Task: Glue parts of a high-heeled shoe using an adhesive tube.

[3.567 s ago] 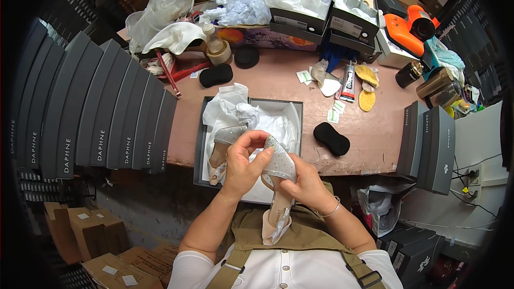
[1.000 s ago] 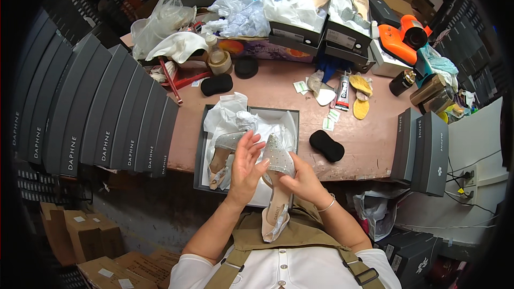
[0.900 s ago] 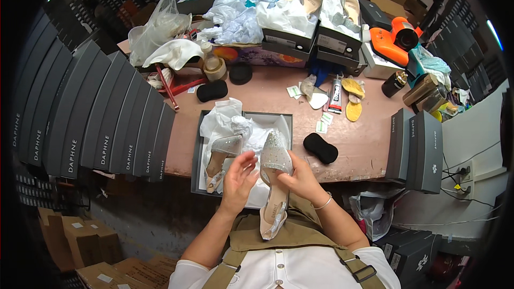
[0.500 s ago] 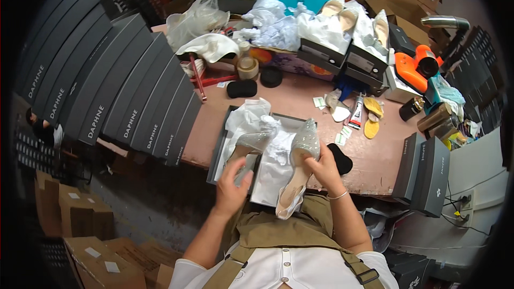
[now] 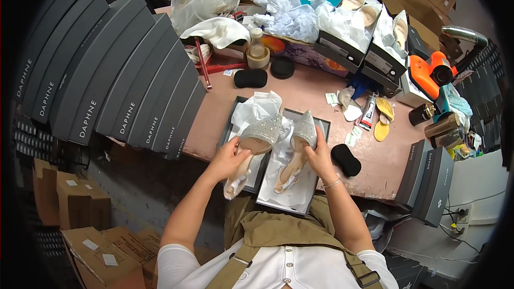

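Note:
My left hand (image 5: 229, 159) is closed round the middle of a silver glittery pointed shoe (image 5: 264, 132), its heel end toward me and loosely wrapped in clear film. In my right hand (image 5: 319, 156) is a matching pointed shoe (image 5: 304, 130), gripped along its outer side, toe pointing away. Both shoes are held over an opened dark grey shoebox (image 5: 232, 124) and the white-lined tray part (image 5: 300, 203) beside it. White tissue paper (image 5: 257, 105) bunches up behind and between the shoes.
Stacked grey shoeboxes (image 5: 115, 75) rise at the left; two more boxes (image 5: 431, 184) stand at the right edge. Black pads (image 5: 346, 160), a glue tube (image 5: 368, 112), yellow insoles (image 5: 383, 120) and an orange heat tool (image 5: 428, 72) lie on the pink table (image 5: 300, 86). Boxed shoes (image 5: 399, 32) sit behind.
My left hand, fingers apart earlier beside the left shoe, now grips it, and that shoe's heel end has come toward me. The right shoe has moved away from my lap, over the box.

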### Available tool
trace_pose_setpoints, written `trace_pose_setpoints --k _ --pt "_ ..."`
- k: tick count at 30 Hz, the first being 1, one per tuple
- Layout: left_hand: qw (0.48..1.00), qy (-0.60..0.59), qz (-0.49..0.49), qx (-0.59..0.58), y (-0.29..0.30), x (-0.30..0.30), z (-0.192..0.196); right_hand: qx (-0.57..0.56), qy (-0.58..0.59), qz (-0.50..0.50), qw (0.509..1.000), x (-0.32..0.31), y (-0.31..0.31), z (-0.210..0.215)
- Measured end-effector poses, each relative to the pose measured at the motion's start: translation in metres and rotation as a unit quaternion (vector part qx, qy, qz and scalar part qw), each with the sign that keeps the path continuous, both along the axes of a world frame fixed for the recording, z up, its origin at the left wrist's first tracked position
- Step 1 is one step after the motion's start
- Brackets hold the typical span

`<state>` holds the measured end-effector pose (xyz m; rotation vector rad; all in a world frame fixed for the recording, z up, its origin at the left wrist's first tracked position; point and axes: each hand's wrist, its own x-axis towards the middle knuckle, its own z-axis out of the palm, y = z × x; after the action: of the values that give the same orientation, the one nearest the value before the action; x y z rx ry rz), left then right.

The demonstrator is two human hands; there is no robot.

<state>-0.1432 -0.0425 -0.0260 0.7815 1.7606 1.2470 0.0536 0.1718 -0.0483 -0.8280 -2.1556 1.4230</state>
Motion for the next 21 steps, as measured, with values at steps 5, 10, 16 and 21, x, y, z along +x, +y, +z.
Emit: trace_pose_setpoints --k 5,10,16,21 --pt "0.962 -0.270 0.022 0.030 -0.021 0.038 0.049 0.054 0.013 0.015 0.998 -0.003 -0.007 -0.008" --pt "0.944 -0.326 0.032 0.032 -0.023 0.062 0.051 0.015 -0.005 0.015 1.000 -0.003 -0.007 -0.002" --pt "0.969 -0.232 0.071 0.038 -0.022 0.078 0.047 0.018 -0.003 0.013 1.000 -0.002 -0.006 0.001" --pt "0.976 -0.191 0.093 0.042 -0.023 0.086 0.052 0.052 0.009 -0.022 0.998 0.003 -0.019 0.021"
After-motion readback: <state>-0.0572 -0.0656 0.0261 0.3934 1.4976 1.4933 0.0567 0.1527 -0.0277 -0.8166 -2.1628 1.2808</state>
